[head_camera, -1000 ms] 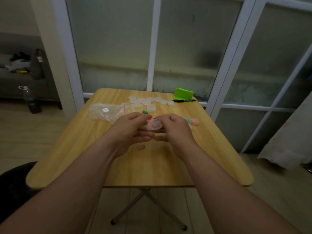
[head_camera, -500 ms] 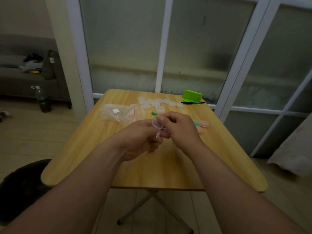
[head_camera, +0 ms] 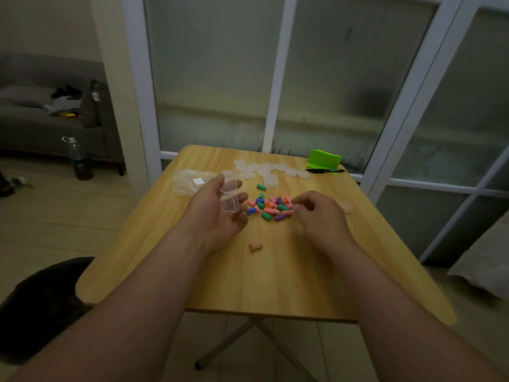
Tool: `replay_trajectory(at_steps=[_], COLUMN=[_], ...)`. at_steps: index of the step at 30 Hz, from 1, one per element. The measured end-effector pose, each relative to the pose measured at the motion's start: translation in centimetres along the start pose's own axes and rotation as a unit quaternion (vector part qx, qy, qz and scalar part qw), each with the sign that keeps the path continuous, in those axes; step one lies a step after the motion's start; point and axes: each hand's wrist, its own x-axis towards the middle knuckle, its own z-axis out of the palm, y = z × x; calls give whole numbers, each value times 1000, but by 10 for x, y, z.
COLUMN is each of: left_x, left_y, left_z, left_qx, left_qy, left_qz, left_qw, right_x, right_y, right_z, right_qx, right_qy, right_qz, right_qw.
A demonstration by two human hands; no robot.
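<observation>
My left hand is palm up over the wooden table, its thumb and fingers curled round a small clear plastic case that stands open. Just right of it lies a pile of coloured foam plugs in pink, green, blue, purple and orange. My right hand hovers at the pile's right edge with its fingers curled; whether it pinches a plug is hidden. One pink plug lies alone nearer to me, and a green plug lies behind the pile.
Several small clear cases are scattered at the table's far side, with a clear plastic bag to their left. A green holder and a black pen lie at the far right corner. Two pink plugs lie right of my right hand. A glass door is behind the table.
My hands, which were together on the clear case, have parted. The case is now open in my left hand, and my right hand has moved right to the plug pile.
</observation>
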Motion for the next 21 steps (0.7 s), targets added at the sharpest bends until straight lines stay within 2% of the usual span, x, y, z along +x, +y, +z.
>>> replay_trajectory(at_steps=[4,9,21], left_x=[1,4,5], left_y=[-3,-3,-2], left_z=[4,2,0], left_qx=[9,18,36], left_qy=[-3,-17,-23], left_qz=[-6,-3,-4], left_qw=[1000,1000,999], right_x=[-3,1,-2], right_y=[-1,-5,-5], right_z=[15,28,35], right_qx=[-126,-202,-179], right_qy=[-2,-4,19], right_qz=[-66,-110,-122], right_qw=[990,973,976])
